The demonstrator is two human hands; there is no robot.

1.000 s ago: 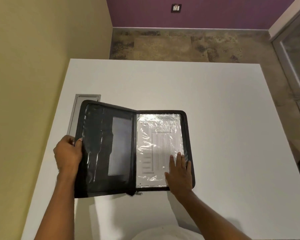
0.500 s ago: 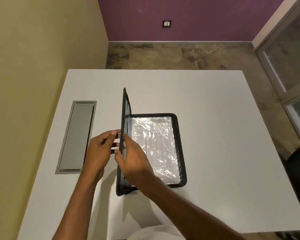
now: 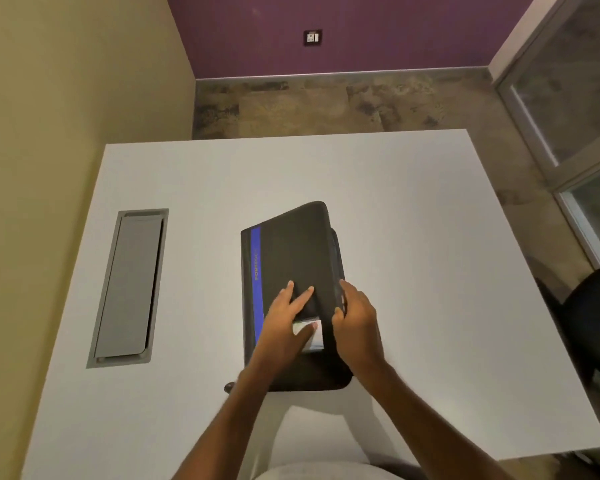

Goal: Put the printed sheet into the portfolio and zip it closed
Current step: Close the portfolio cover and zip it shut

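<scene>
A purple back wall with a small socket plate (image 3: 312, 37) runs across the top of the frame, an olive-yellow wall fills the left side, and mottled stone floor shows between them and the far edge of the white table (image 3: 413, 209). A glazed door frame cuts into the upper right, and a dark chair (image 3: 596, 317) sits at the right edge. Set into the table at centre left is a long grey cable hatch (image 3: 127, 289).

From my feed the black portfolio (image 3: 291, 251) lies just below the centre of the frame, folded over so that its outer cover faces up, with a blue stripe down its left side and lettering along it. The cover sits slightly raised and skewed over the lower half, whose zip edge shows as a dark band along the right side. I cannot see the printed sheet itself, since the cover hides the inside.

My left hand (image 3: 284, 323) lies flat on the cover, fingers spread and pressing down, not clasping anything; a small pale label (image 3: 309, 336) on the cover peeks out beside the thumb. My right hand (image 3: 355, 320) is at the portfolio's right edge with fingers curled against the zip band; whether they have pinched a zip pull I cannot tell. Both forearms come up from the bottom of the frame.
</scene>
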